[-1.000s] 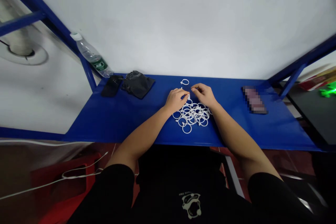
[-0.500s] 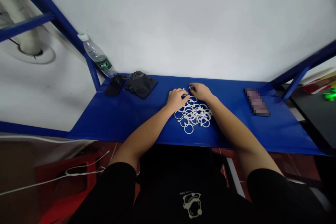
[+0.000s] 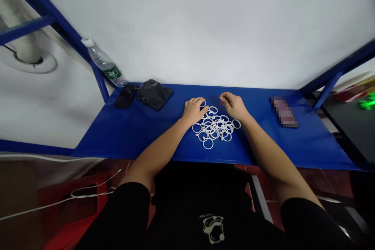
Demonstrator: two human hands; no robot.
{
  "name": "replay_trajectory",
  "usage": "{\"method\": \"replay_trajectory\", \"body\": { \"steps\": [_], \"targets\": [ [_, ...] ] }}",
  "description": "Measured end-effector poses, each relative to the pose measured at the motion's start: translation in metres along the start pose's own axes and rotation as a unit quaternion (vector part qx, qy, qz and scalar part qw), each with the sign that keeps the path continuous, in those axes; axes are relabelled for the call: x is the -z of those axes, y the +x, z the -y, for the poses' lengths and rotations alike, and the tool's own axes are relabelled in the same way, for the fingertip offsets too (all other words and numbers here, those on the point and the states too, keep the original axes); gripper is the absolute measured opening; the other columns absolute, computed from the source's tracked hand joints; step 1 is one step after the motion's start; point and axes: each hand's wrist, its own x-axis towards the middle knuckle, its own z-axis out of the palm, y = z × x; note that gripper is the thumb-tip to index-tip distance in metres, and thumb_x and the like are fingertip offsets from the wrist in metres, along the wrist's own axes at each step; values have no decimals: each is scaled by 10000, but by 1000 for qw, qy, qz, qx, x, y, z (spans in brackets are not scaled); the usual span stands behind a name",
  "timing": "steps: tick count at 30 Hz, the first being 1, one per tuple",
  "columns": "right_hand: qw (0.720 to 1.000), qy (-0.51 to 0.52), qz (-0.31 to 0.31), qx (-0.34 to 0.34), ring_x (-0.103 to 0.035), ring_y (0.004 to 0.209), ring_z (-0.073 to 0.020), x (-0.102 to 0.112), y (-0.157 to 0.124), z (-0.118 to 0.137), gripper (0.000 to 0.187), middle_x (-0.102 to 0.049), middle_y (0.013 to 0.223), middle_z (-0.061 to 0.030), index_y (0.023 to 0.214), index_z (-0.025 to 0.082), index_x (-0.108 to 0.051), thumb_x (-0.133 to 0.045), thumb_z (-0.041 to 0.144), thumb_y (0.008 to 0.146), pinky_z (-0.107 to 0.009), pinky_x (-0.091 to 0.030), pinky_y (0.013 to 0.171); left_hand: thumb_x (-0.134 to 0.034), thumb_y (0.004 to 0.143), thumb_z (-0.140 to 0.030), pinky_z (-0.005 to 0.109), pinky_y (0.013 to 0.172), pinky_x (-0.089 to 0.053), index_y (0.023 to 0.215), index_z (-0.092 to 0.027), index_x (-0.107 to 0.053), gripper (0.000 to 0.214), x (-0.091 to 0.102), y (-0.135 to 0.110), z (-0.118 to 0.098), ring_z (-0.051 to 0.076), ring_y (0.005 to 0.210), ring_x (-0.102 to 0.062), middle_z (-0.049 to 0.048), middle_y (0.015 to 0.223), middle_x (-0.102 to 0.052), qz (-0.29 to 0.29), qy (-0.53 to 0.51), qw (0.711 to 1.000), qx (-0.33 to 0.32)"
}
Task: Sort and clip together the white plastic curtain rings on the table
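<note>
A loose heap of white plastic rings (image 3: pixel 215 129) lies on the blue metal shelf (image 3: pixel 137 125), just in front of me. My left hand (image 3: pixel 193 111) rests on the heap's upper left edge, its fingertips beside a single white ring (image 3: pixel 202 104). Whether those fingers grip that ring is hard to see. My right hand (image 3: pixel 233 105) sits at the upper right of the heap, fingers curled together, with nothing visible in them. Another ring (image 3: pixel 236 124) lies apart at the heap's right side.
Left along the shelf are a black phone (image 3: pixel 125 95), a crumpled black cloth pouch (image 3: pixel 154 94) and a plastic water bottle (image 3: pixel 104 63) leaning on the frame. A pixelated flat object (image 3: pixel 284 112) lies to the right. A white wall rises behind.
My hands have drawn apart from their close position above the heap. The small ring seen earlier at the shelf's far side no longer lies there, and the heap has spread slightly to the right.
</note>
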Motion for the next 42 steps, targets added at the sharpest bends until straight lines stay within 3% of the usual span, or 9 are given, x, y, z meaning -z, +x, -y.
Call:
{"method": "replay_trajectory", "body": {
  "steps": [6,14,22,28,33,36,42],
  "targets": [
    [999,-27,-19,-14,-682,759,-249,2,-8,-5,268,-763,850,-81,1140,219,-676,-468,382,1095,-371,-502,729,-712,1103,-393,536,1299,-398,1470,-266,-706,388,0,-2,0,317,1529,-574,77,1597,-678,31,11,999,-18],
    [990,-68,123,33,-729,874,-239,8,-9,0,271,-826,1002,-73,1121,242,-826,-618,378,1014,-382,-531,806,-733,1088,-368,509,1232,-460,1408,-255,-747,339,-1,-1,3,311,1407,-648,80,1447,-757,23,8,999,-28],
    [986,-94,130,39,-740,1036,-289,10,-9,-5,333,-802,1168,-117,1234,237,-830,-612,379,1027,-455,-580,959,-732,1082,-349,462,1139,-524,1262,-262,-799,211,-2,-3,2,267,1254,-716,57,1312,-814,46,-23,992,-111],
    [979,-92,174,57,-736,1033,-288,0,-10,-7,323,-793,1180,-116,1237,247,-830,-618,373,1028,-437,-588,928,-733,1081,-361,459,1122,-523,1255,-274,-804,207,1,-5,-2,267,1236,-722,50,1311,-817,51,-24,993,-104],
    [981,-109,153,53,-737,1021,-287,-2,-9,-4,324,-802,1123,-124,1244,221,-820,-607,349,1036,-417,-568,915,-693,1101,-352,490,1133,-499,1267,-276,-811,218,0,-4,0,298,1292,-680,62,1348,-800,9,-9,999,-50],
    [983,-110,138,45,-735,993,-282,-1,-9,-2,323,-806,1089,-115,1231,220,-820,-590,353,1048,-418,-556,899,-725,1078,-340,524,1132,-484,1199,-276,-831,173,-1,-4,2,325,1308,-656,65,1348,-795,-1,7,1000,-16],
    [984,-94,145,51,-741,984,-274,-4,-10,1,335,-814,1095,-107,1218,229,-820,-581,399,1055,-411,-550,877,-776,1019,-264,527,1104,-467,986,-281,-832,67,-2,-3,4,329,1282,-648,43,1322,-799,-3,17,1000,-14]
  ]
}}
